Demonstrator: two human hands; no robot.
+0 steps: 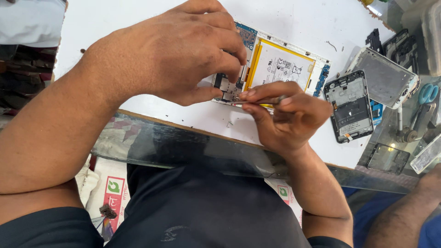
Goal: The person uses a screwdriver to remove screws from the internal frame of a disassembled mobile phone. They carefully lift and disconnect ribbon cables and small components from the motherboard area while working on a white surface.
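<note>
**Both hands at an opened tablet**

Nearest, a dark shirt (202, 211) fills the bottom of the view, with a glass edge (183, 151) of the table running across just beyond it. At the near right, another person's forearm (409, 211) rests beside blue cloth.

The right hand (287, 115) comes up from below with the wrist bent and the knuckles raised. Its thumb and fingers are pinched on a thin metal tool (275, 99), held nearly level, with the tip pointing left at the tablet's near edge.

The left hand (179, 50) reaches in from the left, the forearm crossing the frame. It arches over the tablet (317, 69), fingertips pressing down on the circuit board (227, 87) and thumb tucked along the near side. It steadies the tablet rather than closing around anything.

The tablet lies back-open and flat on the white table (298, 18), partly beneath the left hand and just beyond the right. Its white frame holds a pale rectangular battery (280, 66) with a yellow border, and strips of blue board show at both ends.

To the right lies an opened phone (350, 105), dark and boxy, and beyond it a grey back cover (383, 78). Blue-handled scissors (428, 93) lie at the far right on glass.
</note>
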